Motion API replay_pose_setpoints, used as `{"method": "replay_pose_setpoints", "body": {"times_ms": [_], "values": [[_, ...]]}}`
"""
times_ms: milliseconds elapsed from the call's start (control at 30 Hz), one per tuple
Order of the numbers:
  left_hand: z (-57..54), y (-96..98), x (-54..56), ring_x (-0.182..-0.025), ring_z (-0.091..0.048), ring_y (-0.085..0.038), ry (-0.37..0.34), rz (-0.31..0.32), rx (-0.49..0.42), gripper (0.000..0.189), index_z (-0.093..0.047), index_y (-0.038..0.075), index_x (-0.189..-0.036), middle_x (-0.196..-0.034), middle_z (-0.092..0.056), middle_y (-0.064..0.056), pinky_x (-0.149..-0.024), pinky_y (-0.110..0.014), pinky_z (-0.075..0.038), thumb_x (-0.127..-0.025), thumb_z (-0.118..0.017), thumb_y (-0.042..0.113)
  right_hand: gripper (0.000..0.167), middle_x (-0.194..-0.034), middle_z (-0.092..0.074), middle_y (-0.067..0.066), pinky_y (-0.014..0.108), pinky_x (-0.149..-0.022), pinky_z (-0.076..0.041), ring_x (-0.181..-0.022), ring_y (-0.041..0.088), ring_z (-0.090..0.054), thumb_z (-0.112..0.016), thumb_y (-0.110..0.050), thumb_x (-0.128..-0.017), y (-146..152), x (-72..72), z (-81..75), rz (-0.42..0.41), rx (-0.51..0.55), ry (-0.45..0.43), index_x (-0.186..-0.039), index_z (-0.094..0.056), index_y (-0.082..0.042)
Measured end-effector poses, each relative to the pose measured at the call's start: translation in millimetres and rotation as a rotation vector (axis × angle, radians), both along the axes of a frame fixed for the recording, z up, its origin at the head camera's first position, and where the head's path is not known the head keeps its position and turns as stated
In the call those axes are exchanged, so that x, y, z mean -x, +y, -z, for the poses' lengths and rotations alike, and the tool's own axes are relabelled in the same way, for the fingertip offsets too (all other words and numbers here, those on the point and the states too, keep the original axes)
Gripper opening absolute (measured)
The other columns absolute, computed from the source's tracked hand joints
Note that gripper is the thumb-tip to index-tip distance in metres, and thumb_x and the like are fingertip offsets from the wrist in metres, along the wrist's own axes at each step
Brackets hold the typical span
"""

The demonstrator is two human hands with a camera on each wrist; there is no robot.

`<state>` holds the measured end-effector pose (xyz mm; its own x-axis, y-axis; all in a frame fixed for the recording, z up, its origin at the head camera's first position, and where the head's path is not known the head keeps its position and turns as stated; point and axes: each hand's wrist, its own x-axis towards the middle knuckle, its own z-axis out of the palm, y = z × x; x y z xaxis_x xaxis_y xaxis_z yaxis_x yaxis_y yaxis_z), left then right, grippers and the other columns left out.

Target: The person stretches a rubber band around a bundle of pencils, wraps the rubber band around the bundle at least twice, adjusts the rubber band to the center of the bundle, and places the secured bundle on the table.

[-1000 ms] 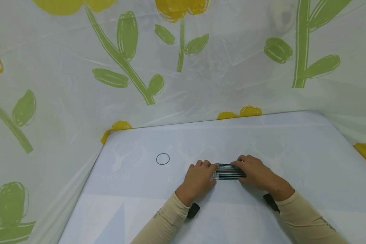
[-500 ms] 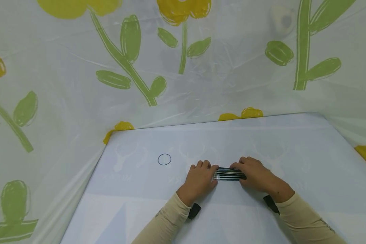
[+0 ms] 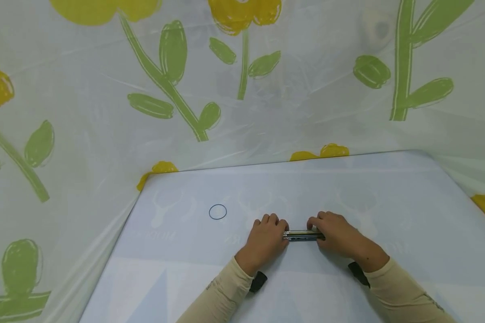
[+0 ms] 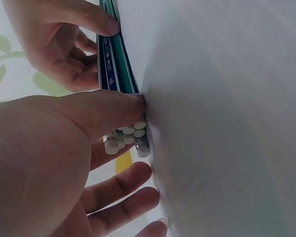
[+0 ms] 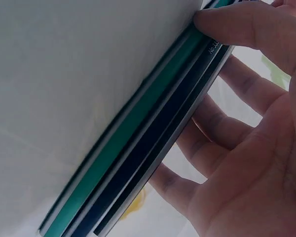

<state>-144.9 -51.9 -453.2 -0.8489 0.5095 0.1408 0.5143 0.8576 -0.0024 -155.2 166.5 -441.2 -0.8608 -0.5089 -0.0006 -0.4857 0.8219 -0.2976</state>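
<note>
A bundle of dark green and navy pencils (image 3: 302, 235) lies sideways close over the table, between both hands. My left hand (image 3: 264, 242) pinches its left end between thumb and fingers. White erasers (image 4: 139, 132) in silvery ferrules poke out past that thumb in the left wrist view, with the other fingers apart below. My right hand (image 3: 342, 237) grips the bundle farther right, the thumb (image 5: 227, 22) on one side and fingers on the other. In the right wrist view the pencils (image 5: 123, 143) run on past this hand, stacked in layers.
The table (image 3: 339, 184) wears a white and pale blue cover with faint deer-head prints. A thin dark circle (image 3: 218, 211) lies on it, left of the hands. Behind hangs a flower-printed curtain (image 3: 307, 98). Dark wrist-worn pieces (image 3: 258, 281) show under the wrists.
Both hands stay on the pencils. The bundle, spread wider and flatter before, is now a narrower, tighter band from above. The head view has shifted slightly.
</note>
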Motion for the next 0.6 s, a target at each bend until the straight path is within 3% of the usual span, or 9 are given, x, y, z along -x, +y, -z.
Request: {"method": "replay_pose_setpoints", "body": {"times_ms": [400, 600], "values": [[3.3, -0.4, -3.5, -0.084, -0.053, -0.012, -0.026, 0.022, -0.001, 0.019, -0.066, 0.020, -0.103, -0.093, -0.061, 0.003, -0.066, -0.024, -0.037, -0.089, -0.074, 0.031, 0.030, -0.082, -0.056, -0.005, 0.028, -0.066, -0.045, -0.074, 0.009, -0.049, -0.083, -0.004, -0.075, -3.5, -5.0, 3.3, -0.019, -0.009, 0.013, -0.097, -0.065, -0.014], [6.4, -0.5, -0.5, -0.083, -0.053, -0.012, -0.089, 0.032, -0.029, 0.019, -0.065, 0.018, -0.104, -0.091, -0.059, 0.003, -0.065, -0.024, -0.038, -0.090, -0.073, 0.029, 0.030, -0.082, -0.055, -0.004, 0.029, -0.066, -0.044, -0.074, 0.010, -0.048, -0.083, -0.005, -0.075, -4.8, -4.4, 4.7, 0.001, -0.033, -0.011, -0.098, -0.065, -0.012]]}}
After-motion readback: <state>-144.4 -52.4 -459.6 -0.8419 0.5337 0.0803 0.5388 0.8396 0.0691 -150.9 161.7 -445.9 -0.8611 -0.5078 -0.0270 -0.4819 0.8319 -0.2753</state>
